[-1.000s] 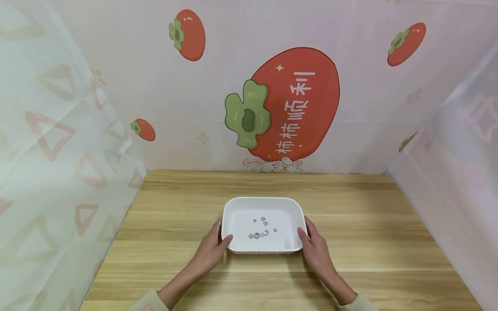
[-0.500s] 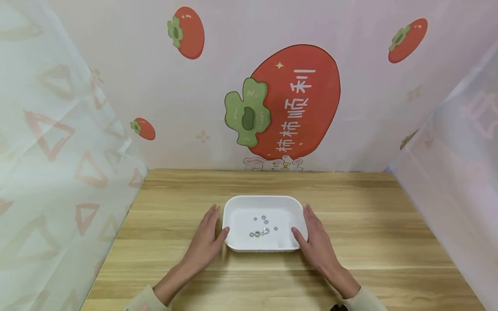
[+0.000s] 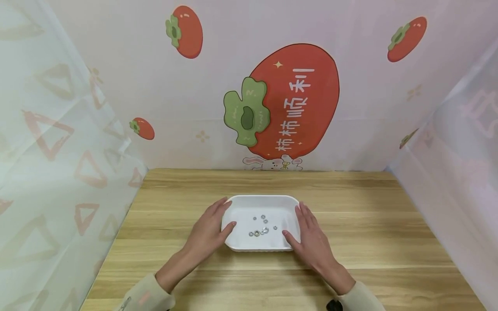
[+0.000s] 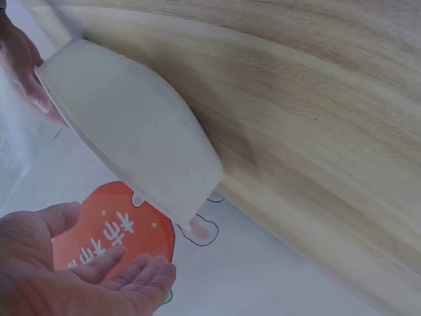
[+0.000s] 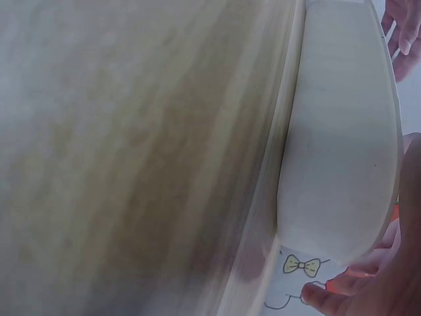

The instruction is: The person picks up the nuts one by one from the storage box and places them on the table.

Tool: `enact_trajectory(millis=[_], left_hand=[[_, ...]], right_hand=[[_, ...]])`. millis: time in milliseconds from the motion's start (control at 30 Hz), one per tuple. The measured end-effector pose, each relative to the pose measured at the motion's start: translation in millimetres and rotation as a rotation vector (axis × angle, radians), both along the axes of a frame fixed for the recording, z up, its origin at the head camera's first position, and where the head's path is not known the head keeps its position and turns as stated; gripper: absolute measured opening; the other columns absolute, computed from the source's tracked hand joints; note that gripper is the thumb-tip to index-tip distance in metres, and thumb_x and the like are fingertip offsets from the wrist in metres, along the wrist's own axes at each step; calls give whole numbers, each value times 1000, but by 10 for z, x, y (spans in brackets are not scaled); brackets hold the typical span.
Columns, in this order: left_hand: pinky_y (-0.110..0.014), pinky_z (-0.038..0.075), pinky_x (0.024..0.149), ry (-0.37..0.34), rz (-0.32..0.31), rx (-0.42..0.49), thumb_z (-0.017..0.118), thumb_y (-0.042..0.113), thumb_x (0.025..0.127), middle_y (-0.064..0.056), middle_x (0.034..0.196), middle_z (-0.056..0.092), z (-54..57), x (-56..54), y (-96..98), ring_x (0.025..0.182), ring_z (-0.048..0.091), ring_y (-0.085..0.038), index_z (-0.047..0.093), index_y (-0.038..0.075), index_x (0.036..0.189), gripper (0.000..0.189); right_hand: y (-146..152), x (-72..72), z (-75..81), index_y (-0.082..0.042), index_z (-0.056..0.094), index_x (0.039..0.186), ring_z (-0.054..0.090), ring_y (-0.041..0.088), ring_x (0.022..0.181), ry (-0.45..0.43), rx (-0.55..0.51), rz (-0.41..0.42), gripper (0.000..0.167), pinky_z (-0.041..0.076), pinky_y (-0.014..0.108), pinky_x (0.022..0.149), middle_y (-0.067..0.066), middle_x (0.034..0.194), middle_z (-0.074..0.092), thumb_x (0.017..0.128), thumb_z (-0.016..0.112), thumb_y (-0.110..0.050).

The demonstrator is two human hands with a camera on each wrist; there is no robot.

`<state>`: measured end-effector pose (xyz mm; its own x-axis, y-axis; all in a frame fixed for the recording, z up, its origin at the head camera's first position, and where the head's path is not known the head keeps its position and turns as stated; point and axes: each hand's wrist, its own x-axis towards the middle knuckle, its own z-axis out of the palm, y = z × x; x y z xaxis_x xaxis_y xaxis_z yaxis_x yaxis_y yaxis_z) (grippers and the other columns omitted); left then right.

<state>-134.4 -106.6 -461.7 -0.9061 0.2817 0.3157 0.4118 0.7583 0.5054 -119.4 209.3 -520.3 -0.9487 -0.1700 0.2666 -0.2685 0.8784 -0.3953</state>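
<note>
A white rectangular tray (image 3: pixel 276 209) with rounded corners sits on the wooden table. Several small ring-shaped metal pieces (image 3: pixel 257 233), resembling nuts, lie scattered on its bottom. My left hand (image 3: pixel 208 229) is at the tray's left rim, fingers extended and thumb spread. In the left wrist view those fingers stand apart from the tray wall (image 4: pixel 131 112). On the other side, my right hand (image 3: pixel 313 239) overlaps the right rim, its fingers fairly straight and its thumb reaching over the inside. The right wrist view shows the tray's outer wall (image 5: pixel 342 131) beside that hand.
The wooden table (image 3: pixel 186 185) extends on all sides of the tray. Behind it rises a pale cloth backdrop (image 3: pixel 362 108) printed with red persimmons and white characters. Pale cloth walls (image 3: pixel 50 181) border the left and right sides.
Both hands have let go of the tray's sides; their fingers have straightened, and the hands have shifted up and inward over the rims. The tray and metal pieces have stayed in place.
</note>
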Motion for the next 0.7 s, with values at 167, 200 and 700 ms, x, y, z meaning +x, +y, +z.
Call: enact_trajectory(millis=[167,200,700], left_hand=[[-53,50,110,27,-33,-49,85,23,91,-20,145,62,11,-8,70,134,59,-38,63,-2,140,59],[-52,51,108,32,-40,-59,85,24,91,-20,143,63,9,-9,83,132,61,-37,64,-1,138,58],[-47,59,95,7,-122,-163,90,21,85,-13,125,73,-59,-122,242,116,70,-33,73,4,124,46]], right_hand=[[-22,5,-1,3,30,163,30,43,157,0,0,4,91,40,62,116,20,173,24,99,70,-47],[-24,4,-6,3,30,163,30,43,157,0,1,5,91,40,62,116,20,173,23,99,70,-47],[-45,7,-24,6,26,164,27,40,158,-26,-3,4,93,42,60,115,19,175,18,101,68,-49]])
